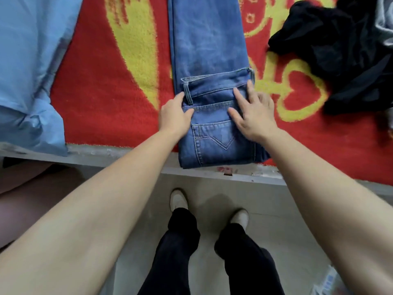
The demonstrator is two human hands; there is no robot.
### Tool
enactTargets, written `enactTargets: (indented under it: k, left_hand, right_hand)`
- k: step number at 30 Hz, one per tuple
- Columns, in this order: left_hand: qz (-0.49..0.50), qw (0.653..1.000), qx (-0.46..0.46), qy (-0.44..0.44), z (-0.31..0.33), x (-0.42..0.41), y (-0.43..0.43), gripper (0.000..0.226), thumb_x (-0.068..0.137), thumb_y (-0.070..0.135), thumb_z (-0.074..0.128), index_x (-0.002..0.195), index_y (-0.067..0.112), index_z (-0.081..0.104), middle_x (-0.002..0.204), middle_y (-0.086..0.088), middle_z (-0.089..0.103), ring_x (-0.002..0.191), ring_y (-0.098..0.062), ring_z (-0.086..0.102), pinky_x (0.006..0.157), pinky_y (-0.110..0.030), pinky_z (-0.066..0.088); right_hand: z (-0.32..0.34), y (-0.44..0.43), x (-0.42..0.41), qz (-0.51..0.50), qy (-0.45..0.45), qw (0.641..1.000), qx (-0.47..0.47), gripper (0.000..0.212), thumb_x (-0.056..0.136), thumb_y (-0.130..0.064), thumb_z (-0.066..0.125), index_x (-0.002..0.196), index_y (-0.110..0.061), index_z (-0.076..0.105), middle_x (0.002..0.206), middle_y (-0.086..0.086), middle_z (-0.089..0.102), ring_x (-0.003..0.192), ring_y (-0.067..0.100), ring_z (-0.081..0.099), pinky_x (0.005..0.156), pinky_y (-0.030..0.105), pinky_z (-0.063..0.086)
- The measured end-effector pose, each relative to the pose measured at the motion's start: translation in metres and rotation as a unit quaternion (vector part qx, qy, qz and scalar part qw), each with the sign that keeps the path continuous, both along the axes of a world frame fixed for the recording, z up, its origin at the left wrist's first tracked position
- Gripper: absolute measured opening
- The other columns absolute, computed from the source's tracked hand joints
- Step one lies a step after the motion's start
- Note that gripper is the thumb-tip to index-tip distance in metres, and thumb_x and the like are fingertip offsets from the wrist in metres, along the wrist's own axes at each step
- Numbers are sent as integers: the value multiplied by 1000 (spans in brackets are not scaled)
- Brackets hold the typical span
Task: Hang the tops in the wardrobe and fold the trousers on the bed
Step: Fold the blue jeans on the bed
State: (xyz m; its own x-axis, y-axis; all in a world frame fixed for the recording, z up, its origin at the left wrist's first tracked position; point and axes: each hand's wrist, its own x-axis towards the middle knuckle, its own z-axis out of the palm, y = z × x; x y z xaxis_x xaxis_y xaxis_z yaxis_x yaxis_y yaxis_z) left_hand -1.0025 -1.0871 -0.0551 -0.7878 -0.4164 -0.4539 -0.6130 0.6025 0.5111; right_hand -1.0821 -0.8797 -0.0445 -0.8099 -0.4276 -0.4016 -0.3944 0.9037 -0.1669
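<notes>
Blue jeans are lying lengthwise at frame centre on a red and yellow blanket, with the waistband end folded over the legs. The left hand is resting against the fold's left edge. The right hand is pressing flat on it, fingers spread. A light blue garment is lying upper left and a black garment upper right.

Bed: we see its pale near edge crossing the view, above a light floor.
Cover: a red blanket with yellow shapes, spread over the bed.
Middle: blue jeans laid lengthwise, near end folded over.
Left: a light blue garment, hanging past the edge.
Right: a crumpled black garment.
</notes>
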Motion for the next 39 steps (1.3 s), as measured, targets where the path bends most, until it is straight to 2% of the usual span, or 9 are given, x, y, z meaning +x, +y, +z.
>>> enactTargets:
  k: [9, 13, 16, 18, 20, 22, 25, 30, 39]
  left_hand:
    - [-33, 997, -67, 3, -14, -17, 1, 35, 93, 30, 63, 124, 15, 60, 112, -10, 61, 104, -35, 57, 87, -41, 44]
    - [-49, 994, -99, -11, -1, -8, 8, 51, 96, 30, 58, 142, 15, 44, 140, -12, 47, 124, -36, 48, 98, -43, 41]
    - [-98, 969, -208, 87, 8, 11, 26, 62, 94, 27, 59, 146, 4, 36, 158, -19, 23, 143, -36, 28, 115, -45, 27]
    - [-101, 952, -229, 174, 10, 27, 35, 64, 92, 32, 60, 143, 1, 38, 153, -23, 28, 140, -38, 31, 114, -48, 29]
    - [-136, 939, -226, 222, 9, 47, 40, 74, 91, 45, 59, 144, 2, 32, 151, -23, 27, 139, -39, 31, 112, -51, 30]
    - [-242, 930, -221, 169, 5, 68, 42, 96, 84, 69, 55, 150, 6, 24, 156, -24, 20, 146, -39, 23, 114, -56, 25]
    - [-382, 892, -226, -80, -4, 81, 43, 136, 62, 89, 56, 157, 12, -3, 163, -18, -7, 150, -37, -7, 116, -61, 16]
    - [-368, 897, -218, -115, -2, 67, 48, 118, 73, 33, 75, 156, 13, -5, 163, -19, -5, 150, -39, -6, 115, -49, 26]
    - [-301, 940, 0, -160, 84, 48, 30, 79, 84, 8, 52, 155, 17, 17, 163, -11, 13, 151, -31, 6, 118, -50, 25]
  right_hand:
    - [-36, -4, -15, 69, 50, 995, 46, 66, 103, -55, 25, 159, -21, 16, 166, 20, -2, 134, 37, 28, 113, 46, 25]
    - [-12, 1, -2, 66, 53, 996, 3, 63, 103, -45, 37, 156, -15, 26, 164, 22, 9, 140, 39, 29, 114, 50, 24]
    - [6, 18, 13, 140, 115, 978, -106, 54, 98, -35, 51, 148, -13, 45, 160, 22, 26, 139, 42, 37, 114, 53, 29]
    - [8, 35, 27, 181, 130, 964, -145, 63, 97, -51, 50, 147, -12, 47, 159, 22, 29, 142, 42, 35, 116, 53, 27]
    - [5, 51, 36, 221, 63, 969, -91, 95, 88, -76, 44, 153, -7, 35, 162, 23, 18, 150, 42, 20, 121, 54, 18]
    - [1, 61, 38, 253, -12, 967, 3, 123, 73, -90, 42, 157, -3, 18, 164, 24, 2, 152, 42, 0, 123, 54, 8]
    - [-10, 56, 38, 253, -34, 965, 61, 131, 67, -79, 57, 158, -3, 2, 163, 24, -11, 151, 43, -12, 124, 53, -2]
    - [-7, 46, 45, 243, -3, 964, 105, 125, 69, -47, 76, 157, -4, 0, 163, 26, -13, 150, 46, -10, 123, 54, 1]
    - [86, 37, 53, 150, -44, 987, 23, 73, 77, -31, 73, 141, -18, 42, 144, 4, 49, 138, 33, 39, 97, 42, 48]
